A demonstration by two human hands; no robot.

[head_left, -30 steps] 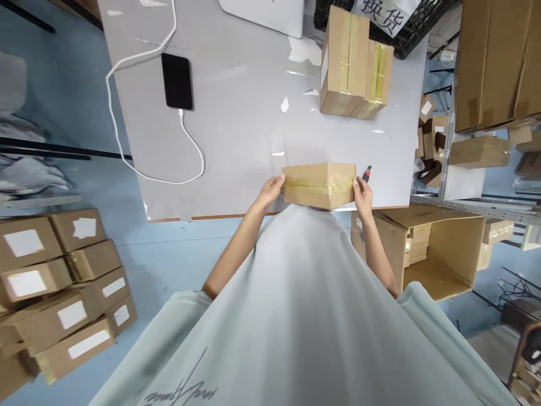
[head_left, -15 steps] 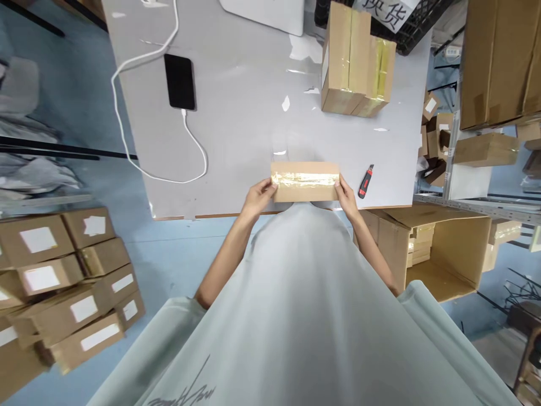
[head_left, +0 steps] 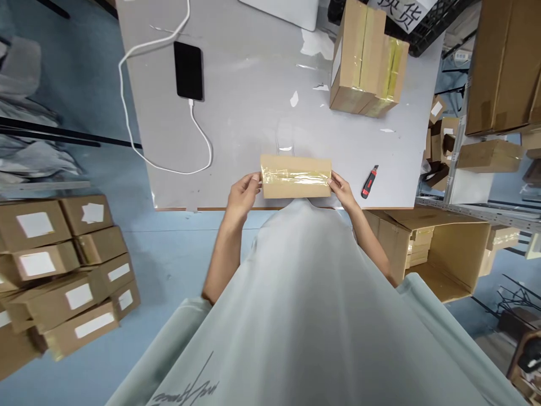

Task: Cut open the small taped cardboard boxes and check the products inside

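Observation:
A small brown cardboard box (head_left: 296, 190) with shiny clear tape along its upper face is at the table's front edge, close against my shirt. My left hand (head_left: 245, 194) has its fingers closed at the box's left end. At the opposite end, my right hand (head_left: 341, 190) pinches the edge between thumb and fingers. To the right of that hand lies a red and black utility knife (head_left: 369, 182) with its blade tip showing.
Two taped cartons (head_left: 359, 62) stand at the table's back right beside a black crate (head_left: 439, 22). A phone (head_left: 189, 71) on a white cable lies left. Stacked boxes (head_left: 63, 270) are on the floor at left; an open carton (head_left: 456, 248) sits below the table's right edge.
The box has shifted slightly left and tilted a little. My left hand has moved left and its grip has slid from the front face to the box's end.

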